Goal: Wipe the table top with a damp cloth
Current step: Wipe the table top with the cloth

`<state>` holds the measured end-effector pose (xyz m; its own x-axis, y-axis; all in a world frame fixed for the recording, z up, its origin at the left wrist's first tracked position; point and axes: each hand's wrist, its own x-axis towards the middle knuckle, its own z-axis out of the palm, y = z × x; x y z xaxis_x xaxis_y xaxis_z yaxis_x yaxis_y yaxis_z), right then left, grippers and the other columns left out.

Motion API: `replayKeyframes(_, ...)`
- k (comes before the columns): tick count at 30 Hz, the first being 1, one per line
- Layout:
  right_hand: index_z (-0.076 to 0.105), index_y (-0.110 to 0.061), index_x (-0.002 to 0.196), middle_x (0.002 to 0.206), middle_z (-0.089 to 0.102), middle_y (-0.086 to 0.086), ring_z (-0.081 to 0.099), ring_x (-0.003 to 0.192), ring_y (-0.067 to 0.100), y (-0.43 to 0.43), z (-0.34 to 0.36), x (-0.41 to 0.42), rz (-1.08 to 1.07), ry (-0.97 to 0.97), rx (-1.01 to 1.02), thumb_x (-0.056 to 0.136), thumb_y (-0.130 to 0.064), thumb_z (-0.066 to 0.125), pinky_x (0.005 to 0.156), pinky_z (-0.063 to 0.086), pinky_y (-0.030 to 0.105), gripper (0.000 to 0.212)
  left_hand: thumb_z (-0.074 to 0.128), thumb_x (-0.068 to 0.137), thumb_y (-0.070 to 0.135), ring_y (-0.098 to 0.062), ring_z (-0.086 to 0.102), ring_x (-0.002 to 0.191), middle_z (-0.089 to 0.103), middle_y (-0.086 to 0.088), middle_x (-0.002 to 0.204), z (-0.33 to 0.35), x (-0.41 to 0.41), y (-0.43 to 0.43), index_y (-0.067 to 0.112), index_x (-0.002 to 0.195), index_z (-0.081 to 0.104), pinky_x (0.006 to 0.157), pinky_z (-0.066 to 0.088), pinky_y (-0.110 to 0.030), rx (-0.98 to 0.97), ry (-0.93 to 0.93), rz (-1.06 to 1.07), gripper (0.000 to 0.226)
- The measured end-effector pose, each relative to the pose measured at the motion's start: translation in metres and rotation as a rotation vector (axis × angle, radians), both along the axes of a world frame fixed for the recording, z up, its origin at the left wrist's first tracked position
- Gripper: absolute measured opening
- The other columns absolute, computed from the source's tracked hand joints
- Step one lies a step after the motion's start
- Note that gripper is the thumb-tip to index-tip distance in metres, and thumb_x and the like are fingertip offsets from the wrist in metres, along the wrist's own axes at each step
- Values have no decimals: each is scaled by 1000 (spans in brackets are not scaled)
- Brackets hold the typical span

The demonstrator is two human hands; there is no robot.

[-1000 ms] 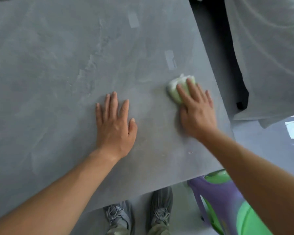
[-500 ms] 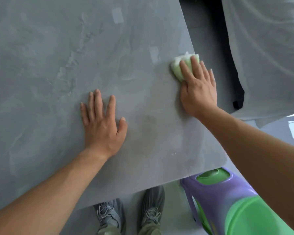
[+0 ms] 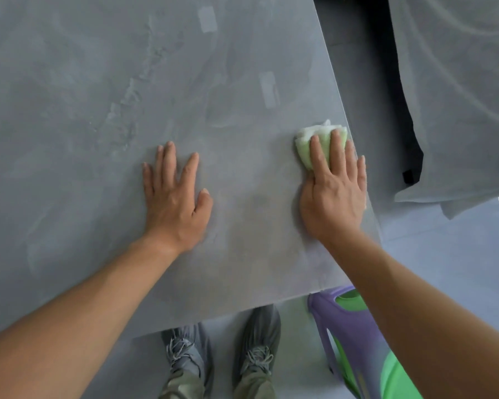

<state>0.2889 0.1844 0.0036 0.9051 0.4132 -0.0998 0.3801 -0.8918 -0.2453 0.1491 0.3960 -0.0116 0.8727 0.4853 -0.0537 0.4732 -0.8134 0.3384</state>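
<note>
A grey stone-patterned table top (image 3: pixel 98 110) fills most of the view. A pale green and white folded cloth (image 3: pixel 306 142) lies near the table's right edge. My right hand (image 3: pixel 334 191) presses flat on the cloth with straight fingers, covering its near half. My left hand (image 3: pixel 176 197) rests flat on the bare table, fingers spread, about a hand's width left of the cloth.
The table's right edge runs diagonally just beside my right hand. A purple and green plastic stool (image 3: pixel 349 335) stands below the near right corner. My two shoes (image 3: pixel 222 358) show under the near edge. A grey covered object (image 3: pixel 458 96) sits to the right across a dark gap.
My right hand has pulled the cloth back toward me along the right edge after pushing it away. My left hand stays flat on the table.
</note>
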Motion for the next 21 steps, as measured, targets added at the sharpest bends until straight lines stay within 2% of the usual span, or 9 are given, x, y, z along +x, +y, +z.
replayKeyframes(4, 38, -27, 152, 164, 24, 8, 20, 152, 33, -35, -1, -75, 227, -35, 29, 86, -21, 46, 121, 19, 53, 67, 36, 89, 36, -37, 24, 147, 31, -24, 155, 8, -22, 7, 8, 138, 49, 119, 5, -59, 46, -32, -30, 58)
replayKeyframes(7, 43, -27, 150, 162, 29, 9, 25, 150, 33, -52, -1, -93, 331, -34, 40, 85, -21, 50, 120, 21, 54, 65, 37, 89, 36, -37, 23, 148, 31, -21, 156, 11, -47, 4, 13, 139, 50, 119, 3, -60, 113, 10, -10, 56)
replayKeyframes(9, 41, -28, 150, 162, 30, 9, 26, 149, 34, -36, -1, -73, 263, -54, 42, 85, -25, 44, 121, 19, 53, 65, 36, 89, 38, -36, 21, 149, 27, -19, 159, 8, -57, 5, 17, 144, 46, 118, 4, -62, 119, 44, -27, 59)
replayKeyframes(12, 31, -32, 154, 166, 18, 6, 17, 152, 32, 15, -2, -47, 13, -8, 20, 87, -28, 34, 124, 7, 49, 67, 35, 88, 37, -35, 20, 149, 25, -17, 160, 3, -64, 11, 18, 146, 43, 118, 9, -61, 78, 41, -55, 62)
replayKeyframes(13, 29, -32, 155, 166, 16, 5, 15, 153, 32, 31, -3, -51, 6, -12, 18, 88, -27, 35, 124, 6, 49, 67, 35, 87, 36, -34, 20, 149, 25, -16, 160, 3, -65, 14, 18, 146, 44, 118, 11, -59, 68, 35, -65, 62)
replayKeyframes(17, 40, -27, 151, 163, 28, 9, 24, 150, 34, 43, -9, -114, 339, -75, 51, 86, -24, 51, 122, 16, 54, 67, 34, 85, 31, -30, 24, 149, 28, -13, 160, 2, -71, 25, 15, 145, 45, 118, 16, -56, 41, -6, -106, 62)
replayKeyframes(21, 44, -31, 148, 161, 32, 6, 28, 149, 30, 47, -7, -118, 421, -74, 52, 88, -24, 51, 122, 18, 52, 61, 32, 85, 31, -29, 22, 149, 27, -12, 160, 1, -74, 28, 14, 145, 44, 118, 14, -57, -3, -26, -123, 64)
